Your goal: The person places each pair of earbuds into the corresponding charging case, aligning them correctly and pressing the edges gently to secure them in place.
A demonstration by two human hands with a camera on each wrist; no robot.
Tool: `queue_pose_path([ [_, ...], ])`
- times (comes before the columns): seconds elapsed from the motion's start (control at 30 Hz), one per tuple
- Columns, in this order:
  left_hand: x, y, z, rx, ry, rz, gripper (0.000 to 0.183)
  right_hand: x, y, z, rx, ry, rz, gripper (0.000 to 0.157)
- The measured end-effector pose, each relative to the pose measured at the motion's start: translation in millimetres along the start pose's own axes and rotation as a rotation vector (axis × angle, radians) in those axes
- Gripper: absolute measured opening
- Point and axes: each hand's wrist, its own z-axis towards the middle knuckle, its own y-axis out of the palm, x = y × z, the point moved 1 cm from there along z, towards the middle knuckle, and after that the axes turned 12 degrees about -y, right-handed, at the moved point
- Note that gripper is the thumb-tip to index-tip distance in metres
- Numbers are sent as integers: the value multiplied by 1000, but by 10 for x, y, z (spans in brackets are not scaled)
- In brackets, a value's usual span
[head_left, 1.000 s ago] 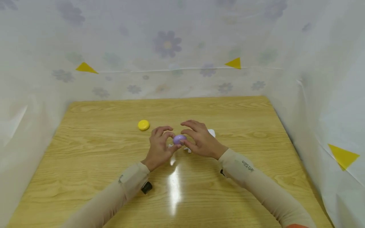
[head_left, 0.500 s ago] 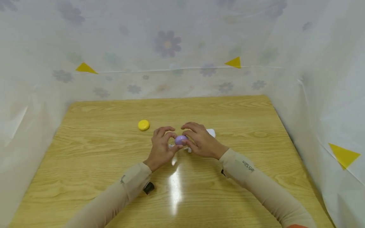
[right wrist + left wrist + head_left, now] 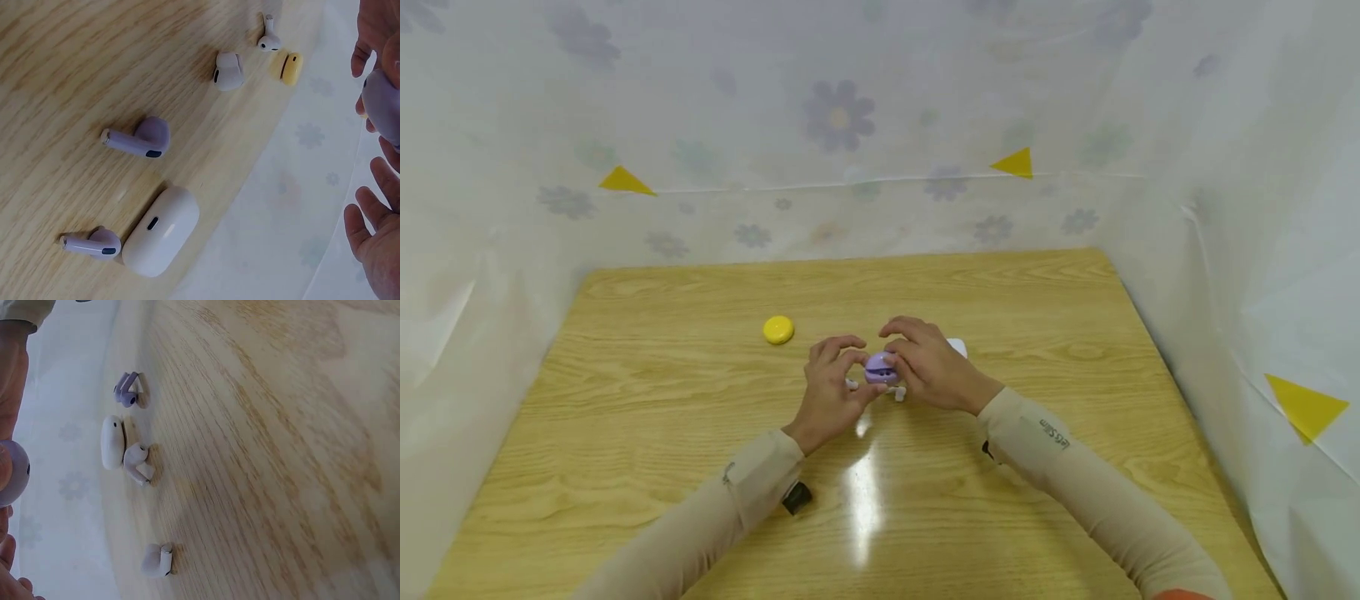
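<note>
A purple earbud case [image 3: 881,377] is held above the table between both hands, its lid partly raised and a dark gap along the front. My left hand [image 3: 830,395] grips its left side between thumb and forefinger. At the right side my right hand [image 3: 938,368] pinches it, thumb by the lid; its fingers hide part of the case. Below the hands lie a white earbud [image 3: 898,393] and another white earbud [image 3: 852,384]. Two lilac earbuds show in the right wrist view: one earbud [image 3: 139,142] apart, another earbud [image 3: 92,244] touching the white earbud case [image 3: 161,232].
A round yellow case [image 3: 778,329] lies left of the hands, farther back. The wooden table [image 3: 685,517] meets a flowered white sheet [image 3: 842,217] behind it and sheets at both sides. Light glares off the tabletop in front of the hands.
The purple case's lid has come up from closed, showing its inside edge. Both hands have shifted slightly right with the case. The yellow case has not moved.
</note>
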Motion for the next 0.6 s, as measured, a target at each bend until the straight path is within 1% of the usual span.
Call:
queue_pose_path([
  [0.13, 20, 1, 4, -9, -13, -11, 29, 8, -22, 10, -4, 19, -5, 12],
  [0.3, 31, 3, 16, -8, -18, -17, 29, 26, -39, 21, 24, 24, -8, 12],
  [0.47, 49, 5, 29, 3, -2, -31, 30, 64, -48, 37, 54, 2, -17, 21],
  [0.6, 66, 4, 41, -1, -8, -37, 30, 99, -50, 64, 94, -23, -19, 30],
])
